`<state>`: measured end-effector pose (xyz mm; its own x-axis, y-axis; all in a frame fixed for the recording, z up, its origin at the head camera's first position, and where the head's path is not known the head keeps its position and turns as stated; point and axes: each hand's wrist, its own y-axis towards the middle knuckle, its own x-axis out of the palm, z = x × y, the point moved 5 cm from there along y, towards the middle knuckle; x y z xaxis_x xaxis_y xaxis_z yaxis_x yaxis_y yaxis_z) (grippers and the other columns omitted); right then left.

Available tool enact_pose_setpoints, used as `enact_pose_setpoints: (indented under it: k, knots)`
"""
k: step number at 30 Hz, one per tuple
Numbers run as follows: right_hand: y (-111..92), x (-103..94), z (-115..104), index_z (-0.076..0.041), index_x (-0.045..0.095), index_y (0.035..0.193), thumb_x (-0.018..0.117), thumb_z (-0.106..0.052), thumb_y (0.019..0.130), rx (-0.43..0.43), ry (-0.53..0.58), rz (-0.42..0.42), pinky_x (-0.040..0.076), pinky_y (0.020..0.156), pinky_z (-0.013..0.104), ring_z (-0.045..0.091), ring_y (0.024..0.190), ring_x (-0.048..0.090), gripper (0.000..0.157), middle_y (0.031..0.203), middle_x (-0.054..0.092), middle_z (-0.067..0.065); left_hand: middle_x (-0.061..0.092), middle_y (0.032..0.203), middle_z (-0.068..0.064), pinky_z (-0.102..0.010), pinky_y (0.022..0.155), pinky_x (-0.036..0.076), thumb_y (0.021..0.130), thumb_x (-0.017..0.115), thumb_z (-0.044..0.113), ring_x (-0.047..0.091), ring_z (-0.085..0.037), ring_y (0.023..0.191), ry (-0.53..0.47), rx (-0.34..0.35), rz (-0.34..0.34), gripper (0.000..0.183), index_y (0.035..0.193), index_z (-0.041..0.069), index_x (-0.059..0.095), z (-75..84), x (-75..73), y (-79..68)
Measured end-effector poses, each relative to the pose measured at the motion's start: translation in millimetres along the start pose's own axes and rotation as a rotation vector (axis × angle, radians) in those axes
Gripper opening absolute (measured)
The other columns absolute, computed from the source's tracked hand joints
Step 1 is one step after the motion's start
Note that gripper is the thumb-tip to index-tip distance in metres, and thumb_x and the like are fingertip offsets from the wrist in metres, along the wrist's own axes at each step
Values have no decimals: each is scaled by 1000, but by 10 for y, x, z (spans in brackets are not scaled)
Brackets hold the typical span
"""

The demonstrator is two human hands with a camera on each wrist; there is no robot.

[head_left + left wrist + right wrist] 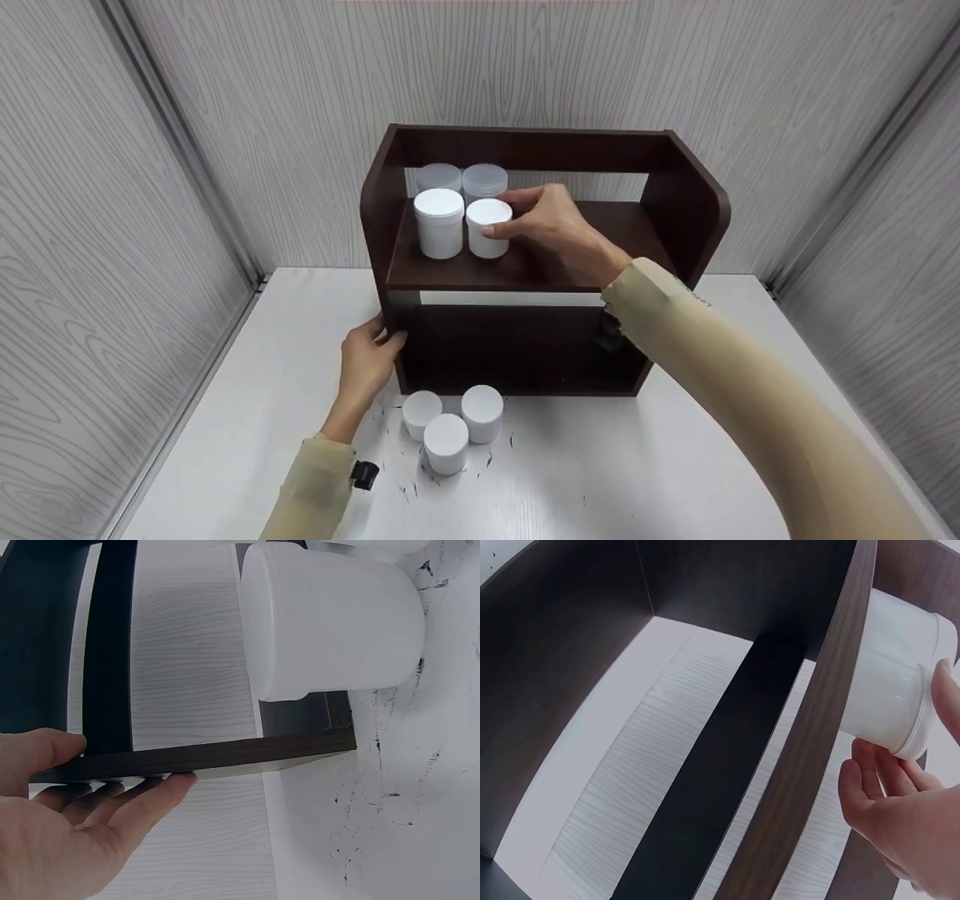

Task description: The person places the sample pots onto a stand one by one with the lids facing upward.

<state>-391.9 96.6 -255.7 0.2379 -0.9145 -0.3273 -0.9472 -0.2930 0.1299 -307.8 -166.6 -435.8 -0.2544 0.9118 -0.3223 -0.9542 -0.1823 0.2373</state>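
Observation:
On the upper board of a dark brown two-tier shelf (525,281), my right hand (559,229) pinches a white lidded jar (489,238) between thumb and fingers. That jar stands upright beside another white jar (441,232), with two translucent-lidded jars behind them. The right wrist view shows the thumb near the lid and the fingers under the side of the white jar (892,675). My left hand (369,360) grips the shelf's left side panel low down. In the left wrist view, thumb and fingers lie on opposite sides of the panel edge (217,756).
Three white lidded jars (445,444) stand close together on the white table (600,472), in front of the shelf's lower left. Dark marks dot the tabletop around them. A small black object (611,334) shows inside the lower tier at right. Grey wood-grain walls surround the table.

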Motion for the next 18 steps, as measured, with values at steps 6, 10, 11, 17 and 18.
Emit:
enact_pose_setpoints:
  k: [6,10,11,17,18]
  knots:
    - [-4,-9,2,-2,72,133,97,-14,78,15,-19,-3,54,102,29,17,119,65,61,124,75,8,58,142,-32,-45,98,58,99,65,7,63,-45,124,-9,4,-9,54,145,-16,49,5,6,-12]
    - [6,-4,5,-2,74,131,96,-13,78,13,-19,5,55,101,29,17,118,66,59,124,75,8,57,143,-32,-45,99,58,99,65,7,63,-45,125,-13,0,-10,54,146,-16,49,5,7,-12]
    - [9,-5,9,-2,74,131,96,-13,78,15,-19,8,55,101,29,16,117,65,59,124,75,7,57,144,-32,-45,99,58,100,65,7,63,-46,125,-12,0,-12,54,146,-16,48,4,8,-12]
    - [28,0,21,0,71,133,96,-11,78,21,-1,13,56,99,30,18,117,66,62,126,74,11,58,143,-32,-45,98,58,98,66,6,64,-45,124,-15,-2,-4,54,145,-16,50,3,11,-5]
    - [30,1,21,1,70,134,96,-11,78,22,4,14,56,99,30,18,118,66,63,126,74,11,58,142,-31,-44,98,58,98,66,6,64,-45,124,-18,-2,-2,54,145,-16,50,4,11,-2]
